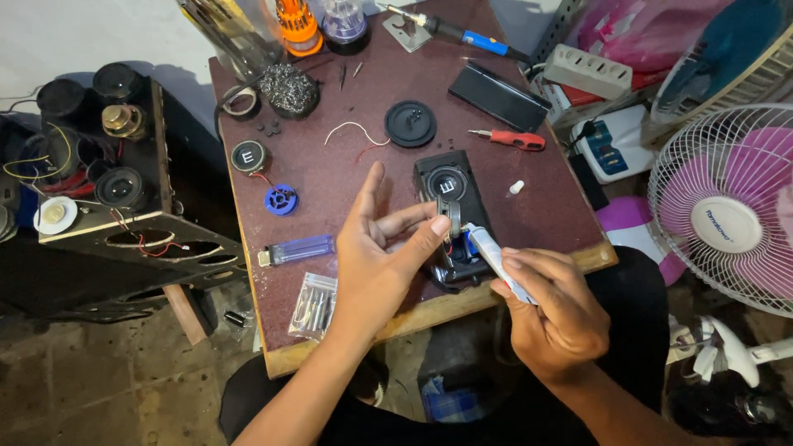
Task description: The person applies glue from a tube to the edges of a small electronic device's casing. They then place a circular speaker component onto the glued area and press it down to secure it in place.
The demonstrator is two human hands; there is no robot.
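Both hands work low in the head view, over the near edge of the small maroon counter. On the right, the right hand has its grip closed around a small white tube, the nozzle end pointing up and left toward the black speaker housing that lies near the counter's front edge. Beside it, the left hand pinches a small round metal speaker driver between thumb and a curled finger, with the forefinger stretched straight up and away; the driver sits just over the housing, below the housing's round opening, and thin red wire shows beside it. Left of the hands lie a translucent blue lighter and a clear plastic bag of small metal parts at the counter's front corner. Farther back sit a blue plastic ring, a round black speaker with a pale centre, a black round cover, a loose white wire, a red-handled screwdriver, a flat black rectangular panel and a small white cap. At the far edge rests a soldering iron with a blue grip. Off the counter, a pink-bladed fan stands to the right and a black speaker cabinet to the left
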